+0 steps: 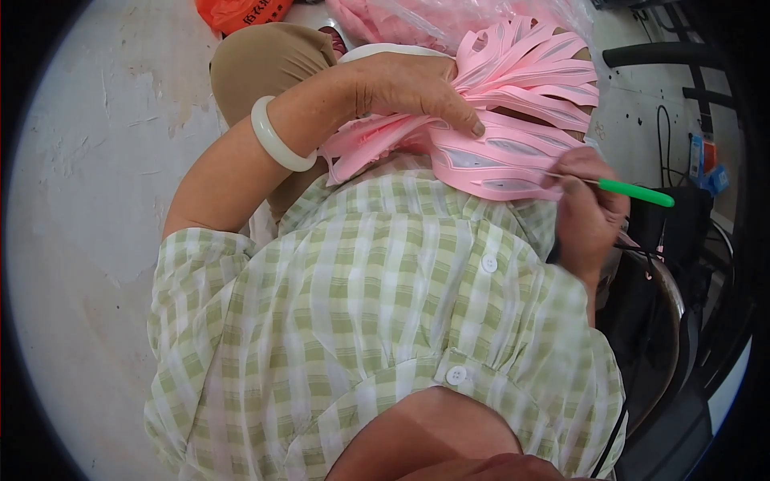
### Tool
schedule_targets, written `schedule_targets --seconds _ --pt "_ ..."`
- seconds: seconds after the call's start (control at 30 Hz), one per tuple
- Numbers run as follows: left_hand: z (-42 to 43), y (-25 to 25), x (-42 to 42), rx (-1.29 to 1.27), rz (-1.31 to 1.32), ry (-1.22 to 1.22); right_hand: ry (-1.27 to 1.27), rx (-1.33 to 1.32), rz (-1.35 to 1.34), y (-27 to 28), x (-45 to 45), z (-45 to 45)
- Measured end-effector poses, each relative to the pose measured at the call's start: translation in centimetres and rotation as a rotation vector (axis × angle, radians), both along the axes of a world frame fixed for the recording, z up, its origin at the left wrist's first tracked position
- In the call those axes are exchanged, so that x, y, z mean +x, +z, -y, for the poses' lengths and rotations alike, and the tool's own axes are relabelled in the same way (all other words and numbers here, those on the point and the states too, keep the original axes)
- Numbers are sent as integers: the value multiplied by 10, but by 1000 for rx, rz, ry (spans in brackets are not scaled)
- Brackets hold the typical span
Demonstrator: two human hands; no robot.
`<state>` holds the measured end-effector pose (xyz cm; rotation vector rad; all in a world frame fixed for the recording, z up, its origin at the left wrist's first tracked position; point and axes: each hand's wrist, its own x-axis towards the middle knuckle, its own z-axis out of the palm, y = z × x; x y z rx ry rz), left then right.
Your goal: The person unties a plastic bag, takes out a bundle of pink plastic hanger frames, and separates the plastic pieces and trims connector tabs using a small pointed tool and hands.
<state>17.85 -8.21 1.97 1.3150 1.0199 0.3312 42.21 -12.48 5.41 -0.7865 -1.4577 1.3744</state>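
A bundle of pink strips [513,148] with long, pointed greyish openings lies across my lap and fans out to the right. My left hand [425,88] is closed on the bundle from above, its thumb pressed on the strips. On the right side, my right hand [589,200] grips a thin metal pick with a green handle [638,192]. The pick's slender shaft points left and its tip lies at the near strip, by the end of a greyish opening. Whether the tip is in the material, I cannot tell. My right fingers are right beside the strip's edge.
Pink material under clear plastic [409,22] lies beyond my knees, beside an orange-red bag [241,12]. At right are a black chair [674,232], dark metal bars [662,54], a cable and small blue and orange packages [707,164]. Below is a worn grey floor [96,176].
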Motion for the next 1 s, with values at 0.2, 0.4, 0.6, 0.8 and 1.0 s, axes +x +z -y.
schedule_targets --seconds 0.2,0.4,0.6,0.8,1.0 --pt "6 5 -2 12 -57 66 -31 55 106 -22 -24 0" --pt "6 -6 -3 11 36 97 -76 28 69 -28 -35 5" --pt "5 1 -1 -40 39 85 -100 84 71 -34 -35 5" --pt "5 -3 -1 -34 68 97 -112 139 158 -35 -35 5" --pt "8 24 0 -17 2 96 -63 249 266 -34 -33 4"
